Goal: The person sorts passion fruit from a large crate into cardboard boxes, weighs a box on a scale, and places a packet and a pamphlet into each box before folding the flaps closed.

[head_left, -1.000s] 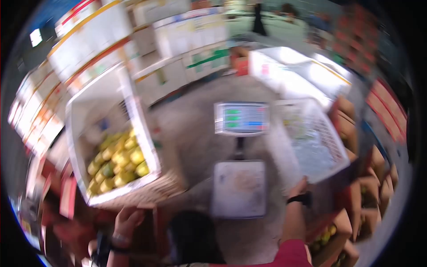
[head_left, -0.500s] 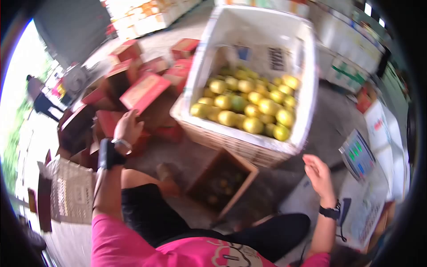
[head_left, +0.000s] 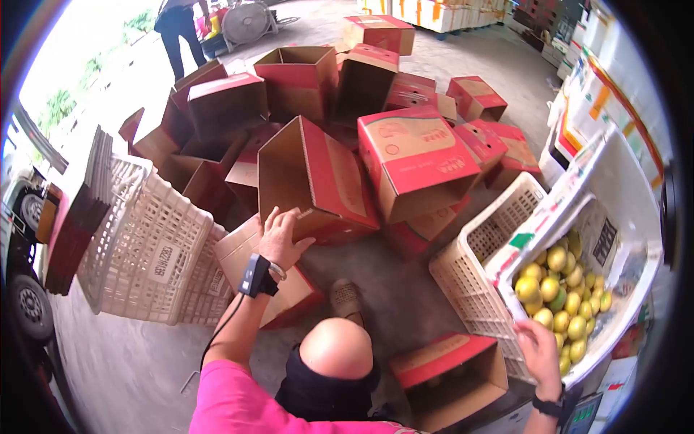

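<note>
A worker in a pink top reaches out with both arms above a concrete floor strewn with red and brown cardboard boxes. The left hand (head_left: pixel 282 237), a dark device strapped at its wrist, spreads its fingers at the lower edge of an open carton (head_left: pixel 311 177) that lies tilted with its mouth facing the worker's left; the fingers are unclenched, though whether they touch the cardboard cannot be told. The right hand (head_left: pixel 541 351), wearing a black wristband, is loosely open, its fingers extended beside the near rim of a white foam box (head_left: pixel 622 239); contact with the rim is unclear. Yellow-green fruit (head_left: pixel 571 289) lies heaped inside that foam box, which leans over a pale plastic crate (head_left: pixel 463 282). Another open box (head_left: pixel 452 376) sits on the floor below the crate, its shadowed contents too dark to identify. A red-topped carton (head_left: pixel 416 155) stands just beyond the open carton, to its right. Perforated plastic baskets (head_left: pixel 159 249) lie at the worker's left, next to a stack of flattened cardboard (head_left: pixel 79 213). In the background, a person in dark trousers (head_left: pixel 181 36) stands near a round metal machine (head_left: pixel 248 23).
</note>
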{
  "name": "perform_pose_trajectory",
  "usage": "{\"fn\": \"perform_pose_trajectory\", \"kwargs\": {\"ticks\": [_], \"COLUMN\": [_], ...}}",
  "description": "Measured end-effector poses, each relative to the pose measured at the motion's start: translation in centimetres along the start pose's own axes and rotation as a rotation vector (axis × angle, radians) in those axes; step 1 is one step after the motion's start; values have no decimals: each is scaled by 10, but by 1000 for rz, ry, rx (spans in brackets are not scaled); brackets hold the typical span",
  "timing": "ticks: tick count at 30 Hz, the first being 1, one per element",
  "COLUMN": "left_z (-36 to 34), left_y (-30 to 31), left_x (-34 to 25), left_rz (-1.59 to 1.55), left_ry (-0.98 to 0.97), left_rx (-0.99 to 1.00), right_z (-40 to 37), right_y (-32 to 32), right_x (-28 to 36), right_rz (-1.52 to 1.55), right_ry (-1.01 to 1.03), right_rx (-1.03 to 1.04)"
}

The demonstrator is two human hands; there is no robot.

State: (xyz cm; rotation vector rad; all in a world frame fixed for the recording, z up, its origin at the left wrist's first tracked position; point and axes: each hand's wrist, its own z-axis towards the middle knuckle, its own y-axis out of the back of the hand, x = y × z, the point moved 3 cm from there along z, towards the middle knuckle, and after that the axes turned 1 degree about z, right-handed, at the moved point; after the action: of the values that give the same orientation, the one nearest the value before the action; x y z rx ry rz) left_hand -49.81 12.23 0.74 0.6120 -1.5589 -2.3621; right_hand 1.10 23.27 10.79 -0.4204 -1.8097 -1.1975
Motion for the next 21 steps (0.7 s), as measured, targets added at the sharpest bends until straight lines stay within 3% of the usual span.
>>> {"fn": "perform_pose_trajectory", "kwargs": {"ticks": [2, 4, 6, 7, 10, 14, 16, 18, 20, 21], "left_z": [4, 4, -15, -24, -64, -101, -100, -91, -80, -76], "left_y": [-3, -6, -1, 10, 10, -8, 0, 18, 36, 47], "left_x": [4, -6, -22, -31, -32, -11, -5, 5, 25, 32], "left_rz": [-18, -163, -254, -259, -163, -148, -150, -250, -464, -504], "left_ry": [-88, -290, -386, -441, -515, -494, -463, -236, -61, -37], "left_rx": [-11, 13, 25, 54, 287, 324, 254, 238, 5, 4], "right_z": [69, 142, 224, 256, 329, 334, 313, 272, 219, 193], "right_y": [-47, -91, -134, -153, -211, -243, -228, -202, -172, -158], "right_x": [33, 34, 27, 28, 15, 20, 39, 72, 99, 102], "right_rz": [255, 575, 781, 828, 952, 1235, 1283, 1236, 1112, 1029], "right_ry": [-11, -186, -481, -522, -617, -524, -246, -77, 30, 36], "right_rx": [77, 97, 138, 165, 8, -108, 0, -2, -48, -26]}}
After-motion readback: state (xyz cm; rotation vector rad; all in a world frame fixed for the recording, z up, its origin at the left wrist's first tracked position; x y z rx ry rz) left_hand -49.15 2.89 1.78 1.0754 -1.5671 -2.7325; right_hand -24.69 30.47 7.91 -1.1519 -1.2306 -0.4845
